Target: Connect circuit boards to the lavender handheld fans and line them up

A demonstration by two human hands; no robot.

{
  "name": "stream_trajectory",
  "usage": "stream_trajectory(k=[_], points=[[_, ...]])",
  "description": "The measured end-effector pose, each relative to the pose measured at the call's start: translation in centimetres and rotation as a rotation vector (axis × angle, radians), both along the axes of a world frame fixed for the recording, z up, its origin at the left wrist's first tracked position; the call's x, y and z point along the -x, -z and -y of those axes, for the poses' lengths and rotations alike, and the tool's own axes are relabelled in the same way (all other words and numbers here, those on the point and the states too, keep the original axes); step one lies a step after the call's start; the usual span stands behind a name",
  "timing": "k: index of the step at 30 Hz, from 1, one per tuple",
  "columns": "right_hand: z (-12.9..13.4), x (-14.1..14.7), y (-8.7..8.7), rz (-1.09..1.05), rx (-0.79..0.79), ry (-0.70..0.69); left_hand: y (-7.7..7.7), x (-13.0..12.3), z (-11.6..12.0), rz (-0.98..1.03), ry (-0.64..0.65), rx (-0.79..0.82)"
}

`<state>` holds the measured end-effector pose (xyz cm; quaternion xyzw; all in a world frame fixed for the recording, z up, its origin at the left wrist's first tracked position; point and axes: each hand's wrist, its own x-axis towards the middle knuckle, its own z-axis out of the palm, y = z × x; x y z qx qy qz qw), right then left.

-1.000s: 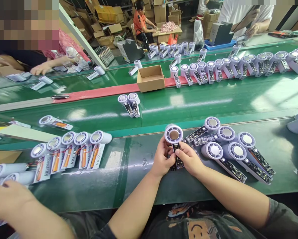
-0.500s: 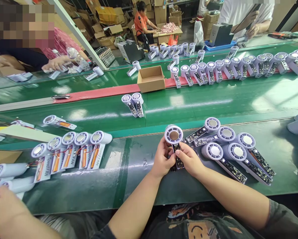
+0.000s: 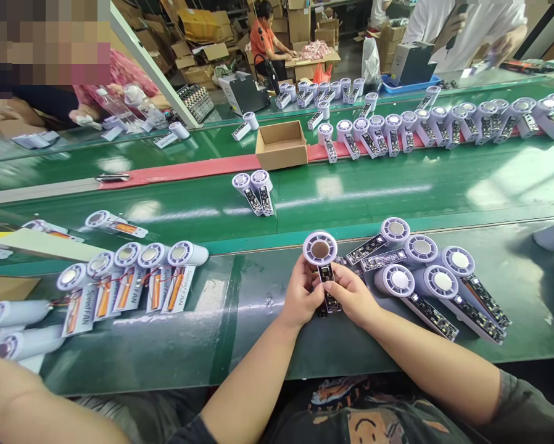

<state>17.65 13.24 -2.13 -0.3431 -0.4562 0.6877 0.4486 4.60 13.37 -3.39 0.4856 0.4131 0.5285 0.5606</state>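
Note:
Between my two hands is a handheld fan (image 3: 320, 248), its round lavender head facing up and a black circuit board along its handle. My left hand (image 3: 303, 294) grips the handle from the left, thumb by the board. From the other side my right hand (image 3: 351, 293) closes on the same handle, its thumb pressed on the board. Some of the fingers are hidden beneath the fan. Just right of my hands lie several more fans (image 3: 442, 282) with their circuit boards showing.
At left on the bench (image 3: 253, 345) are several fans (image 3: 129, 254) with orange batteries and red wires. A co-worker's arm (image 3: 22, 394) reaches in at lower left. Beyond runs a green conveyor (image 3: 189, 203) carrying fans, with a cardboard box (image 3: 281, 148) by a row of fans.
The pair of fans on the conveyor has shifted slightly right, as have the fans on the left of the belt. My hands stay nearly still, the fan's head moving slightly left. The co-worker's arm at lower left has moved.

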Motion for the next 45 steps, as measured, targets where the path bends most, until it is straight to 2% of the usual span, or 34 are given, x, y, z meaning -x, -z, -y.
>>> stream_trajectory(k=[11,25,45], points=[[-0.03,0.05,-0.03,-0.034,-0.015,-0.023,-0.16,0.05,-0.09,0.027,-0.001,-0.011],[0.05,0.04,0.2,-0.097,0.066,-0.006,0.77,0.34,-0.11,0.02,0.014,-0.034],[0.07,0.25,-0.14,-0.047,0.035,0.041,0.09,0.0,0.14,-0.016,0.021,-0.032]])
